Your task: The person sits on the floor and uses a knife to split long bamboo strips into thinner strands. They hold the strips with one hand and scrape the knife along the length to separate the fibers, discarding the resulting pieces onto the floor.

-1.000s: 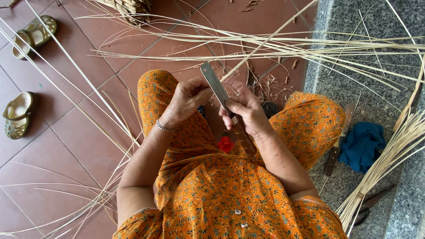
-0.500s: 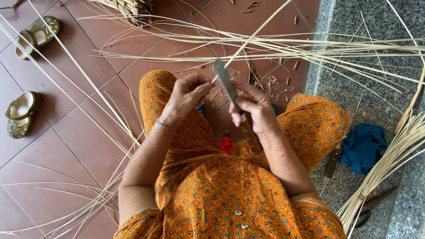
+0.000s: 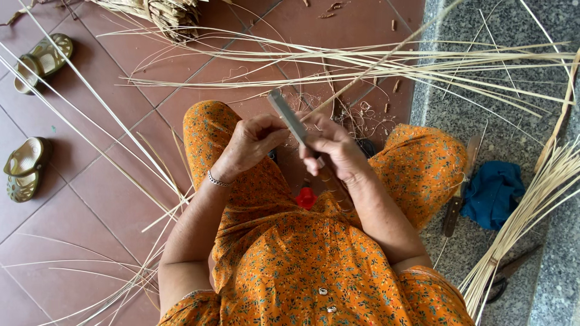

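I see a thin cane strip (image 3: 368,72) running from my hands up and to the right, over my knees. I think it is light and bendy and could snap, so I hold it close to the cut. My left hand (image 3: 251,145) pinches it. My right hand (image 3: 332,151) is closed around a knife (image 3: 290,118). More strips (image 3: 423,60) lie on the red tile floor (image 3: 90,181), with sandals (image 3: 36,108) to the left. A blue cloth (image 3: 492,193) sits on grey stone.

No packages, labels, signs or screens were in view anywhere on the floor or around the seated person.
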